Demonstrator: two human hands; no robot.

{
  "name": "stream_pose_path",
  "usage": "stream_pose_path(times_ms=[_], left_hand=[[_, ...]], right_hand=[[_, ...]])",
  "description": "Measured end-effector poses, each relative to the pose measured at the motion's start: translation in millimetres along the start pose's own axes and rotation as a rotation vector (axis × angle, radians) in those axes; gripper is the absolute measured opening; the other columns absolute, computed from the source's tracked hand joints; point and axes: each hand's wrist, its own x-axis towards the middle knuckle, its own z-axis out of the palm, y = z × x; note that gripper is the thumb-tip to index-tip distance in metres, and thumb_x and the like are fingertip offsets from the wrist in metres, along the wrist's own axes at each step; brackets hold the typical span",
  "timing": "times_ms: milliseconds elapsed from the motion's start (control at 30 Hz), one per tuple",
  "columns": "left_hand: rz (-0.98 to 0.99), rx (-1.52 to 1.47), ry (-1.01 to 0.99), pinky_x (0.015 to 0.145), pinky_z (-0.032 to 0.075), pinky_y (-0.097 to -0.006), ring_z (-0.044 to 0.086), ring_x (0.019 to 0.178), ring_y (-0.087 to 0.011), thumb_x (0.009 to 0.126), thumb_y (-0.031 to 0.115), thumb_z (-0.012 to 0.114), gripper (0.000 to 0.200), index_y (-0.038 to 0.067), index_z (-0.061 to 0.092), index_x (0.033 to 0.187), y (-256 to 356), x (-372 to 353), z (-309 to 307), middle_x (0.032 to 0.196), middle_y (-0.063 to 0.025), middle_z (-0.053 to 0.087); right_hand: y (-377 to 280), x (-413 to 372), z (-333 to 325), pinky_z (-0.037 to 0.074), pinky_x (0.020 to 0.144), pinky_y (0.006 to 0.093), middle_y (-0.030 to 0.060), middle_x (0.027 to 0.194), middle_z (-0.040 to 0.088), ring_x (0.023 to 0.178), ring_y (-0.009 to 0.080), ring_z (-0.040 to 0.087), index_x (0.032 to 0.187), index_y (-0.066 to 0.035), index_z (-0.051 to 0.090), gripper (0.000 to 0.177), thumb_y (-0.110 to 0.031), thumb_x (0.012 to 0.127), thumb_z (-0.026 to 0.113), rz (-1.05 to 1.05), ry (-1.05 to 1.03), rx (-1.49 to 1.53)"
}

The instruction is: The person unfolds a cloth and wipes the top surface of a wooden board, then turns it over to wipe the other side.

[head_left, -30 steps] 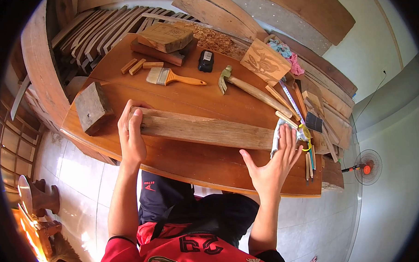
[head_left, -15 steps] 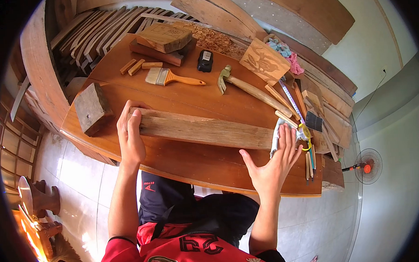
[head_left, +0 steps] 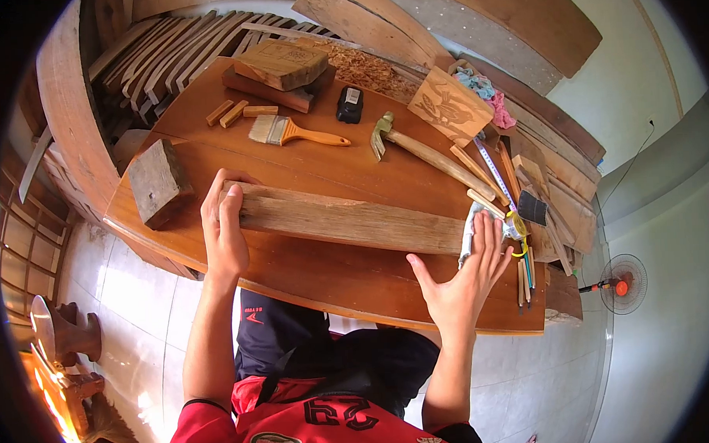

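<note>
A long wooden board [head_left: 354, 219] lies across the front part of the wooden table. My left hand [head_left: 226, 218] is closed around its left end, thumb on top. At the right end, my right hand [head_left: 467, 268] rests flat with fingers stretched and thumb spread apart. Beneath that palm is a whitish cloth [head_left: 470, 231], mostly covered, against the board's end. A yellow tape measure [head_left: 515, 225] with its blade drawn out sits just beyond my right fingers. Close to my left hand stands a rough wooden block [head_left: 159, 184].
Farther back on the table [head_left: 212, 160] are a paintbrush [head_left: 297, 133], a hammer [head_left: 430, 156], a black device [head_left: 350, 104], small wood pieces [head_left: 232, 113] and stacked blocks [head_left: 280, 65]. Pencils [head_left: 525, 282] lie at the right edge. Planks lean behind; a fan [head_left: 622, 285] stands right.
Both hands and the board stay in the same place relative to the table. Only the camera view has shifted very slightly.
</note>
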Motion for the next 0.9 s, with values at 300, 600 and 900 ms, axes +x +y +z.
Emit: stream_pose_path(times_ms=[300, 600, 900], left_hand=[[0.044, -0.038, 0.015, 0.089, 0.045, -0.0328, 0.060, 0.093, -0.0198, 0.107, 0.031, 0.043, 0.038, -0.001, 0.062, 0.105, -0.5, 1.5, 2.6, 0.096, -0.0114, 0.065], [0.006, 0.046, -0.022, 0.100, 0.044, -0.0340, 0.063, 0.101, -0.0234, 0.109, 0.032, 0.040, 0.041, -0.001, 0.064, 0.108, -2.6, 4.9, -4.0, 0.101, -0.0131, 0.066], [0.009, 0.063, -0.024, 0.097, 0.044, -0.0347, 0.062, 0.100, -0.0226, 0.107, 0.036, 0.041, 0.042, 0.000, 0.062, 0.108, 1.8, 4.9, -1.9, 0.100, -0.0129, 0.065]], right_hand=[[-12.2, 1.4, 0.7, 0.004, 0.133, 0.0716, 0.0148, 0.176, 0.037, 0.166, 0.0361, 0.028, 0.171, -0.008, 0.032, 0.123, -0.060, 0.078, 0.092, -0.022, -0.046, -0.047], [-108.9, 9.0, 16.5, 0.006, 0.129, 0.0793, 0.0136, 0.179, 0.030, 0.168, 0.0366, 0.024, 0.173, -0.006, 0.030, 0.116, -0.050, 0.083, 0.089, -0.240, -0.170, 0.247], [-61.8, 7.5, 5.2, 0.004, 0.130, 0.0772, 0.0101, 0.176, 0.039, 0.166, 0.0311, 0.031, 0.171, -0.012, 0.037, 0.100, -0.044, 0.090, 0.085, -0.241, -0.151, 0.193]])
